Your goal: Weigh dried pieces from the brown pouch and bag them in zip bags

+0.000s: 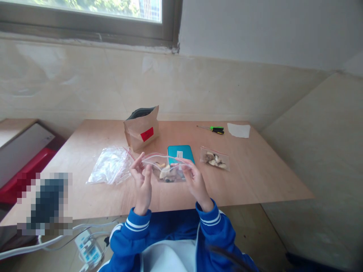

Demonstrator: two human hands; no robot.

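Observation:
My left hand (141,182) and my right hand (195,178) hold the top edges of a transparent zip bag (168,174) above the plywood table (241,181). The fingers of both hands pinch its red-lined mouth, which stands apart in a narrow gap. Pale chunks, perhaps dried mushroom, lie in the bag's bottom. Just behind my right hand is a teal flat case (180,153) with a white label. Right of it lies a sealed small bag of similar pale pieces (214,159).
A crumpled transparent zip bag (111,166) lies left of my hands. Behind stand a kraft paper pouch with a red label (141,129), a green-handled screwdriver (217,130) and a white paper sheet (239,130). A power strip (88,246) with cables sits below the table's front edge.

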